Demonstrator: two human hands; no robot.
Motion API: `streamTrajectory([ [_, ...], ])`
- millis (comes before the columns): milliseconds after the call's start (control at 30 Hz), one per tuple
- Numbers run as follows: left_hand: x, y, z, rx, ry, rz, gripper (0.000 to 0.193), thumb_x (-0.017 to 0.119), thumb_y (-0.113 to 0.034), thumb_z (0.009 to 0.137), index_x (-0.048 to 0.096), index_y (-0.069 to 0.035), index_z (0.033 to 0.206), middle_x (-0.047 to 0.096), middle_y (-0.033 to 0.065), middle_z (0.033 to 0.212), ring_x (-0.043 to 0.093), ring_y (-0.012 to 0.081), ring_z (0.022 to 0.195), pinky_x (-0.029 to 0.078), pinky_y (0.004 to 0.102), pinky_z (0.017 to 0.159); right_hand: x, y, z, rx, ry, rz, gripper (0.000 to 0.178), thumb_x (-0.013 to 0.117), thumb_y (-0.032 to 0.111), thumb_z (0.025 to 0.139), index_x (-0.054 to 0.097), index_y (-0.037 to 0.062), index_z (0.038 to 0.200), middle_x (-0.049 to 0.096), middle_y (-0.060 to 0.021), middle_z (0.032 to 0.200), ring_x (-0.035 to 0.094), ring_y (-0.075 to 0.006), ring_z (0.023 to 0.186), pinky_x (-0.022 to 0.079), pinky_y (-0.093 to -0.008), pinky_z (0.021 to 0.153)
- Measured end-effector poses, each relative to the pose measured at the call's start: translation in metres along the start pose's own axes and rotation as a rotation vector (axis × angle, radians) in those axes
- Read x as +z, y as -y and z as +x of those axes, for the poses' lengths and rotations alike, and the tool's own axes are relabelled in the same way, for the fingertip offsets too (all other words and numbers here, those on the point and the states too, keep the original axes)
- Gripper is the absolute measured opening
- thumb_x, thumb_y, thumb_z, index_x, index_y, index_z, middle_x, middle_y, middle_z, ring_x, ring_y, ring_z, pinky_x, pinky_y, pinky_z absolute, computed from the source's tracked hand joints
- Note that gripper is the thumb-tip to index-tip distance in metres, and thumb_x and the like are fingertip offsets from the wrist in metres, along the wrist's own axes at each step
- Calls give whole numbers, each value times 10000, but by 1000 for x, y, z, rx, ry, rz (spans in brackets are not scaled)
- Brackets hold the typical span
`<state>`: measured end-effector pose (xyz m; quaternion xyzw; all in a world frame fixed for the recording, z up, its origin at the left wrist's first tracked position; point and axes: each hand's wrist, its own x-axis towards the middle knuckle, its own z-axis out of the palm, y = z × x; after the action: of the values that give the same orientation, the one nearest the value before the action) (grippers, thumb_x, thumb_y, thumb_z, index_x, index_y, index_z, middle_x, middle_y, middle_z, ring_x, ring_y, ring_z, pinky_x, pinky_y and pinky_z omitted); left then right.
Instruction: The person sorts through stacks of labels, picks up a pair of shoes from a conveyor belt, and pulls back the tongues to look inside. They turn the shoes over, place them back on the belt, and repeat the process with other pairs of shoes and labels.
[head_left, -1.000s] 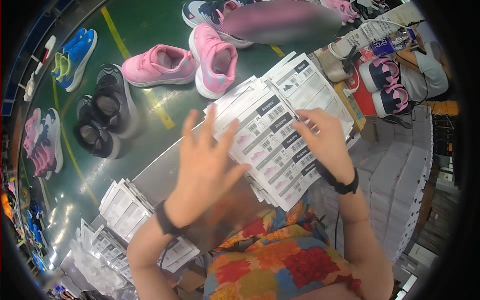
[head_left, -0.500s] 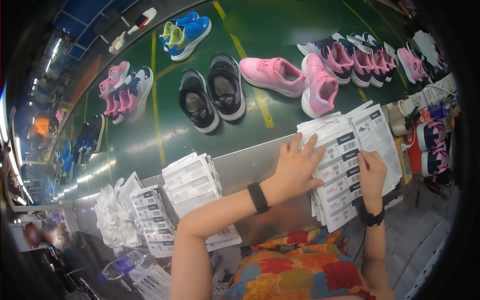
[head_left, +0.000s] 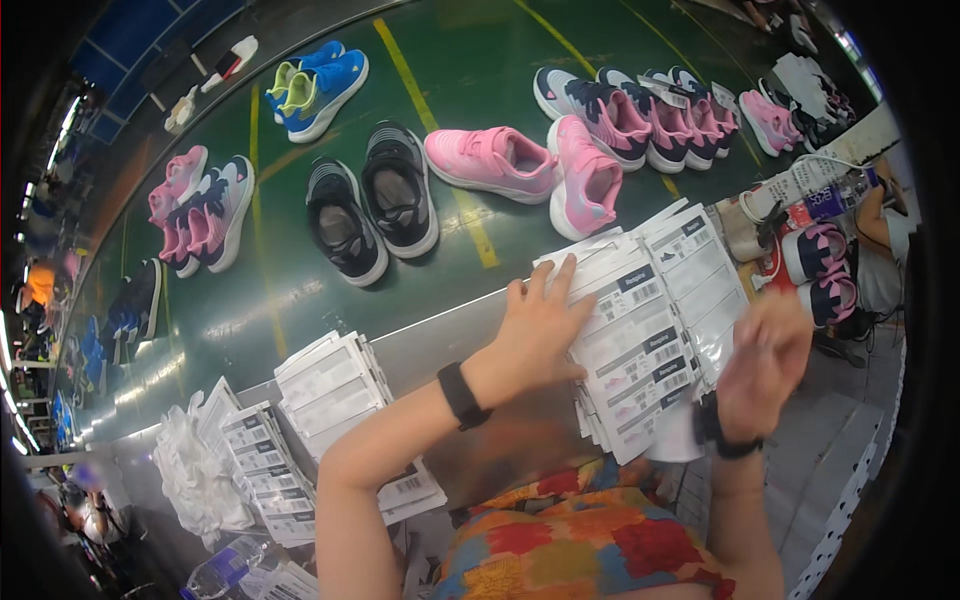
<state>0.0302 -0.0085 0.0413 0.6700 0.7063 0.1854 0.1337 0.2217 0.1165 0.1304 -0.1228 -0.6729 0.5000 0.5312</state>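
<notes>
My left hand (head_left: 540,325) rests with spread fingers on the left side of a printed label sheet (head_left: 630,395), which lies on a stack of similar sheets. Small shoe pictures, barcodes and dark header blocks mark its rows; one row near the top looks blank. Raised off the sheet's right side, my right hand (head_left: 765,365) is smeared by motion, its fingers curled. A blurred white piece (head_left: 680,432) shows beside its wrist; whether the hand holds it is unclear. A second sheet (head_left: 695,285) with a dark shoe picture lies to the right, partly behind the hand.
Beyond the sheets, a green belt (head_left: 230,310) with yellow lines carries pink shoes (head_left: 490,160), black shoes (head_left: 400,195), blue shoes (head_left: 320,95) and navy-pink shoes (head_left: 600,115). More label stacks (head_left: 335,385) and crumpled white paper (head_left: 195,470) lie left. Cables and shoes sit right.
My right hand has lifted off the label sheet, moving right. A label row near the top now looks blank. My left hand stays on the sheet; the whole view has shifted.
</notes>
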Motion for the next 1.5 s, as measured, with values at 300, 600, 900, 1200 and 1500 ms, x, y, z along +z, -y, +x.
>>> streamTrajectory([
  [300,-61,36,-36,-435,-351,285,821,760,-341,785,363,-110,1466,316,401,1418,345,513,1309,305,583,1013,-17,-198,112,421,97,-778,644,875,305,706,528,-5,1151,569,-97,997,551,-186,874,463,-306,763],
  [600,-64,141,-4,-546,-292,161,557,806,-368,679,628,-87,1125,655,207,789,619,398,853,503,480,766,33,-128,58,63,599,-1153,342,797,228,733,597,31,929,566,-111,987,626,-314,832,505,-427,708],
  [900,-138,166,-7,-483,-165,-606,520,781,-386,758,643,-21,1102,666,184,837,657,318,837,515,381,756,32,-110,81,-46,694,-1513,326,757,200,784,569,12,973,578,-142,891,613,-333,898,503,-423,687],
  [1200,-151,371,87,-678,-619,662,723,817,-346,664,495,-173,1288,240,351,1499,217,484,1421,346,676,1005,138,-78,62,-110,1087,-836,697,772,38,710,465,21,1335,499,-207,1286,494,-411,1167,411,-454,976],
  [1500,-171,434,116,-950,-201,581,595,458,-456,929,463,-155,1442,500,77,1423,386,295,1371,31,740,1104,204,-141,57,-62,1414,-922,711,857,317,637,580,89,1250,532,-164,988,531,-348,938,446,-435,824],
])
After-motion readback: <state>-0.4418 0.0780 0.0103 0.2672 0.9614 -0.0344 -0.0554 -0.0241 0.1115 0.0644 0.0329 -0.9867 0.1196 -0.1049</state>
